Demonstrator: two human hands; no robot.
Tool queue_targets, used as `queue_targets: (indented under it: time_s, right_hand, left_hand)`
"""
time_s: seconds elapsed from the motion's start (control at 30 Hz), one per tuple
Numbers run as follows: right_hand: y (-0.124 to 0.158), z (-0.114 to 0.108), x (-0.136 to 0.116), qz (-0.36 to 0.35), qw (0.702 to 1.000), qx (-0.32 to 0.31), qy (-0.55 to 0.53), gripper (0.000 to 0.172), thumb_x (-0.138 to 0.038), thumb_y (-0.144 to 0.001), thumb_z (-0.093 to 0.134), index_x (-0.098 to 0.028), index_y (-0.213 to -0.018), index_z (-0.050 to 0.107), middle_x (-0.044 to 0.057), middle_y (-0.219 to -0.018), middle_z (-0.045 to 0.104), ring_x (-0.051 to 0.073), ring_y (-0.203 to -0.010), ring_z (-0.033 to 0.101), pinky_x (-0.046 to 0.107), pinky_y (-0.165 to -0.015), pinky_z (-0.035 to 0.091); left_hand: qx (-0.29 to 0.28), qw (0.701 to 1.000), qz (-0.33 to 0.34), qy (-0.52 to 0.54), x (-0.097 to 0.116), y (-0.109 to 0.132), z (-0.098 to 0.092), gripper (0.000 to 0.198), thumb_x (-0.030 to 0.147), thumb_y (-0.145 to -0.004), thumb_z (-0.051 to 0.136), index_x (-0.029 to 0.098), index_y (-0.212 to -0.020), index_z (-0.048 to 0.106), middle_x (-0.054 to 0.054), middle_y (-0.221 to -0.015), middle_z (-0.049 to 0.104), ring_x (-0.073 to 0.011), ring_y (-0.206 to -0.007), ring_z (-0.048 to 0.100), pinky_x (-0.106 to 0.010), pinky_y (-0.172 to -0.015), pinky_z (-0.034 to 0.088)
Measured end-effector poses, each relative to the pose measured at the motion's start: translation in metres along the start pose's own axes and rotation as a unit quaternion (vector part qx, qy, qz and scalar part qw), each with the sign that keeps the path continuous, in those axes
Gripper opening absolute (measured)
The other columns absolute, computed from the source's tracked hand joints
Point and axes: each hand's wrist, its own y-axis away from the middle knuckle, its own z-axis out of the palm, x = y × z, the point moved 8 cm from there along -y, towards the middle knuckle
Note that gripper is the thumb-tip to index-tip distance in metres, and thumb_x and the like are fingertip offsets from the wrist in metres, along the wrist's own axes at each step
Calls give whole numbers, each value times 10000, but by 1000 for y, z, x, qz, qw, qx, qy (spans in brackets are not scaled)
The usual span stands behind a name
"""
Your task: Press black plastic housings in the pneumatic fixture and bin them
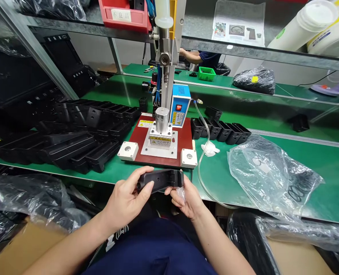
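In the head view, a long black plastic housing [160,178] is held level just before the bench's front edge. My left hand [126,196] is closed round its left end, thumb along the near side. At the other end my right hand [189,200] grips the housing, its fingers partly hidden beneath. A bit of clear plastic film [181,193] shows in the right fingers. Right behind the part stands a bench press with a metal fixture block [160,131] on a red-brown base [138,139]. A white button box [128,151] sits left, another button box [189,157] right.
Long black housings [72,149] are piled on the left of the green bench [215,179]. A row of short black housings [223,131] stands to the right. A clear air hose [200,168] curves down near a clear plastic bag [261,168]. Overhead runs a metal shelf [244,47].
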Motion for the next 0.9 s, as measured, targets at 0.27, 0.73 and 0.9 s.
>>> queue_targets:
  time_s: [0.27, 0.73, 0.9]
  right_hand:
    - [-4, -1, 0, 12, 1000, 11, 20, 460, -583, -901, 481, -149, -785, 576, 69, -599, 688, 15, -258, 271, 141, -290, 170]
    - [2, 15, -45, -82, 987, -43, 129, 503, -632, -884, 474, -150, -851, 615, 49, -730, 685, -11, -292, 262, 164, -322, 196]
    - [8, 32, -68, -134, 961, -64, 235, 384, -525, -908, 522, -191, -1085, 592, 40, -792, 666, 4, -349, 276, 162, -320, 159]
  left_hand:
    - [-46, 980, -151, 122, -32, -2, 10, 477, 535, -882, 491, 212, -1233, 485, 64, -482, 544, -96, -323, 467, -183, -351, 377]
    - [-30, 990, 128, -56, -16, -5, 0, 415, 285, -946, 489, 275, -1353, 410, 64, -633, 614, -85, -471, 543, -197, -522, 441]
    - [6, 984, 165, -62, -10, -12, -12, 434, 291, -949, 482, 297, -1375, 400, -7, -929, 682, -114, -668, 627, -217, -649, 490]
